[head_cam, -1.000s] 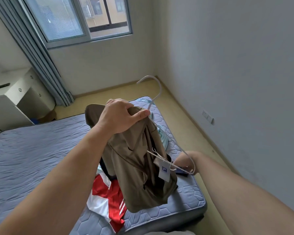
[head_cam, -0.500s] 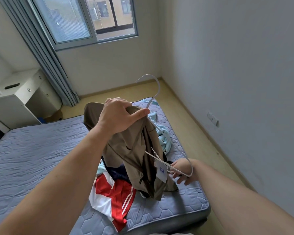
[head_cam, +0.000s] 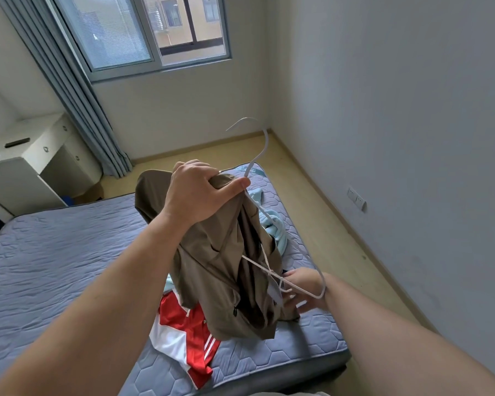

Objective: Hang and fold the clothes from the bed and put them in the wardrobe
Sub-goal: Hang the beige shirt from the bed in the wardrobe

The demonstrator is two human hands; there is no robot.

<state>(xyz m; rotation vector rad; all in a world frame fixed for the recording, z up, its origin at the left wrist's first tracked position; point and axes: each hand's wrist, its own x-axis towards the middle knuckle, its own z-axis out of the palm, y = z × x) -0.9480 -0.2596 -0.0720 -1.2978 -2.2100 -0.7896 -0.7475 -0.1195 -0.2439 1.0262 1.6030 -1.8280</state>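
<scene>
Left arm raised; left hand (head_cam: pixel 200 192) clenched round bunched top of khaki-brown fabric garment (head_cam: pixel 212 267) and neck of thin white hanger (head_cam: pixel 265 150), above grey-blue quilted mattress (head_cam: pixel 69 252). Right hand (head_cam: pixel 306 292) low by hanger's end, beside garment hem; fingers blurred, grasp unclear

Soft window (head_cam: pixel 143 32) daylight, wide-angle bowing

window (head_cam: pixel 155 30) back wall | grey curtain (head_cam: pixel 77 104) beside it | white desk (head_cam: pixel 26 164) far left | wall socket (head_cam: pixel 356 198) right

Left hand (head_cam: pixel 196 192) and right hand (head_cam: pixel 306 285) bare, forearms (head_cam: pixel 97 295) uncovered to the frame edge; pale sliver of clothing (head_cam: pixel 286 393) at six o'clock.
</scene>
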